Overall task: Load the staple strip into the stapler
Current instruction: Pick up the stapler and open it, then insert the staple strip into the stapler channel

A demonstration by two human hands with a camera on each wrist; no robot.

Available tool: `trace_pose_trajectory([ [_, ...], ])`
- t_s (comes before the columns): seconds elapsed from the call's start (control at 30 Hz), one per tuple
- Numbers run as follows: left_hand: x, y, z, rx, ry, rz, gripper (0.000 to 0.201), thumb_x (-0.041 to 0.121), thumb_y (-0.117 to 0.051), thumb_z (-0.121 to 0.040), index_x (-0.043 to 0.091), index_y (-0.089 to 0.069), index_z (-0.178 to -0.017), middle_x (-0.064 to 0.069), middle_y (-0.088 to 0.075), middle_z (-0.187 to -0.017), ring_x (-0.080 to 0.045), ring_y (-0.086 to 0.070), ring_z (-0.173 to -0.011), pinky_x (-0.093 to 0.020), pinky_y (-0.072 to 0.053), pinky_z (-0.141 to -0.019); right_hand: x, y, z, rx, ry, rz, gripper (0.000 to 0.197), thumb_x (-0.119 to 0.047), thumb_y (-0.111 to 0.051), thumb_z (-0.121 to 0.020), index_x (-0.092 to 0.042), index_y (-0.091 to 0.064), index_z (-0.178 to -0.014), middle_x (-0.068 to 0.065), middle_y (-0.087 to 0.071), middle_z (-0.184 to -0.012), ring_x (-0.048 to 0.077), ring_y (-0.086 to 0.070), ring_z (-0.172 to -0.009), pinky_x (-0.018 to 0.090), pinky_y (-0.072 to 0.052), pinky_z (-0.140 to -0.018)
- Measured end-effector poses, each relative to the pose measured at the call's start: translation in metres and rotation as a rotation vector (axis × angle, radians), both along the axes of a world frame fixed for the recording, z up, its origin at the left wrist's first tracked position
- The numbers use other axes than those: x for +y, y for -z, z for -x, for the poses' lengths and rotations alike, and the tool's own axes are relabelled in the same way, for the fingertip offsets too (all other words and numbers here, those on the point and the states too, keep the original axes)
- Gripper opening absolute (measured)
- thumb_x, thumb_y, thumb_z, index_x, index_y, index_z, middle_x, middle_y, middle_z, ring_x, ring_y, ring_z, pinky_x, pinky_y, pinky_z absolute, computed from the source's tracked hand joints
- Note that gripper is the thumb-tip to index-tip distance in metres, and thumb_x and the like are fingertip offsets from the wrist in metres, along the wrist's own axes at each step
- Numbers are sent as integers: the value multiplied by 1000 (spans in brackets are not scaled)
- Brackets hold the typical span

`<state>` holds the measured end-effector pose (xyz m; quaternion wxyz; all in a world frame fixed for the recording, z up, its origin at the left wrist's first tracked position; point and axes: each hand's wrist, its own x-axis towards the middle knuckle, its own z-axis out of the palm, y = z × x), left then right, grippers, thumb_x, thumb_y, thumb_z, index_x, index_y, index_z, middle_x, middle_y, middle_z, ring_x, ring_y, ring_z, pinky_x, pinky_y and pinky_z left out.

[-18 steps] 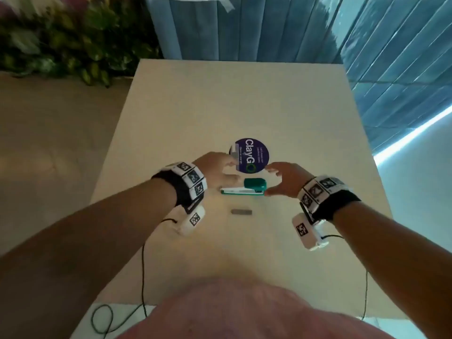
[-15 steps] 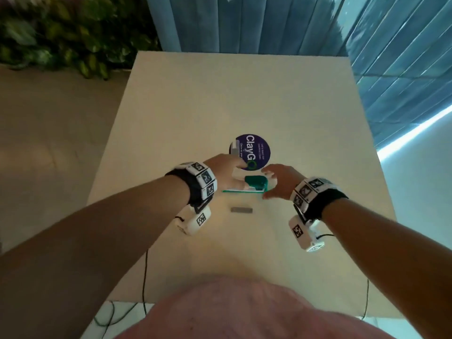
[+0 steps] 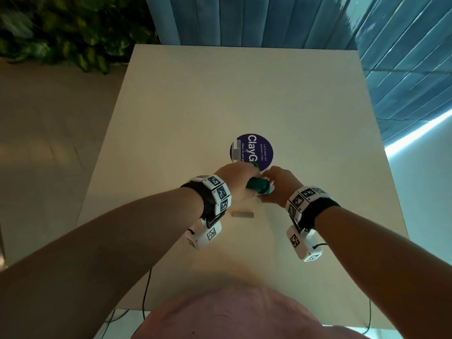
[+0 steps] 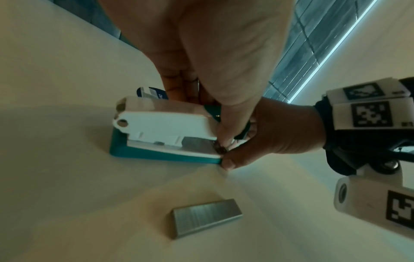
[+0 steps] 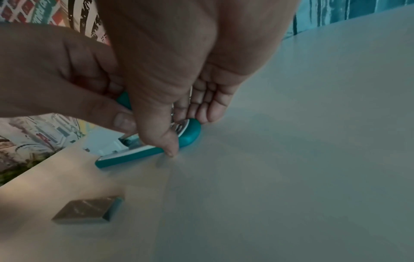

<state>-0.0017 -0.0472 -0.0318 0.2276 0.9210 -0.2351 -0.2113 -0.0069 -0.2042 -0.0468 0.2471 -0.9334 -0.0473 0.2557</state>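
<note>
A small teal and white stapler (image 3: 258, 187) (image 4: 164, 134) (image 5: 147, 152) lies on the cream table (image 3: 244, 94). My left hand (image 3: 238, 178) (image 4: 208, 58) grips its upper body, thumb and fingers on either side. My right hand (image 3: 276, 183) (image 5: 170, 74) pinches the stapler's end, thumb at the teal base against the table. A grey staple strip (image 3: 242, 214) (image 4: 207, 217) (image 5: 89, 210) lies loose on the table just nearer to me, untouched.
A round purple sticker (image 3: 252, 151) lies flat on the table just beyond the hands. The table's left edge borders a tiled floor with plants (image 3: 61, 33) at the far left. Blue curtains (image 3: 244, 18) hang behind. Cables trail from both wristbands.
Both hands have closed in from either side onto the stapler and taken hold of it. The staple strip has stayed where it was.
</note>
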Motion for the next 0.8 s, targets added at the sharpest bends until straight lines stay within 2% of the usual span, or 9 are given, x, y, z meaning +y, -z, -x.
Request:
trace_pose_trajectory([
  [0.13, 14, -14, -1, -16, -48, 118, 34, 23, -70, -73, 16, -60, -104, -5, -66, -103, -22, -60, -88, -34, -48, -76, -5, 3, 0, -27, 26, -28, 45, -17, -81, -62, -12, -62, -103, 6, -62, -100, 20, -56, -89, 29, -46, -79],
  [0.23, 40, -26, 1, -30, -91, 230, 34, 20, -73, -69, 17, -60, -101, -2, -67, -95, -18, -62, -80, -33, -52, -73, -6, 6, 0, -36, 1, -45, 40, -18, -80, -62, -15, -65, -98, -1, -59, -92, 13, -53, -80, 29, -50, -77],
  [0.33, 76, -34, 6, -37, -182, 281, 32, 17, -75, -67, 18, -60, -95, 0, -69, -91, -13, -65, -82, -30, -55, -82, -7, 9, 1, -42, 2, -63, 37, -18, -80, -62, -17, -65, -96, 1, -61, -96, 12, -52, -81, 26, -46, -75],
  [0.4, 103, -32, 9, -55, -237, 262, 32, 14, -77, -64, 17, -61, -92, 0, -68, -88, -12, -65, -80, -30, -55, -82, -8, 11, 2, -51, 0, -64, 36, -18, -80, -63, -17, -65, -96, 0, -59, -95, 12, -51, -81, 25, -43, -74],
  [0.5, 137, -19, 12, -41, -283, 184, 32, 13, -78, -62, 20, -63, -90, -1, -68, -87, -15, -63, -79, -36, -54, -79, -8, 12, 2, -60, -6, -64, 36, -18, -79, -65, -17, -65, -98, -4, -55, -93, 11, -51, -82, 24, -41, -74],
  [0.67, 150, 11, 15, 11, -314, 94, 30, 15, -77, -64, 19, -66, -91, -3, -67, -89, -20, -61, -80, -41, -53, -77, -8, 13, 4, -62, 13, -79, 35, -15, -79, -66, -17, -65, -98, 0, -57, -97, 13, -51, -84, 25, -42, -76],
  [0.8, 148, 28, 17, 9, -312, 78, 28, 13, -77, -66, 17, -67, -92, -7, -64, -90, -25, -60, -80, -34, -48, -72, -8, 12, 6, -65, 30, -95, 36, -14, -78, -66, -16, -63, -99, 2, -58, -100, 12, -50, -84, 24, -40, -76],
])
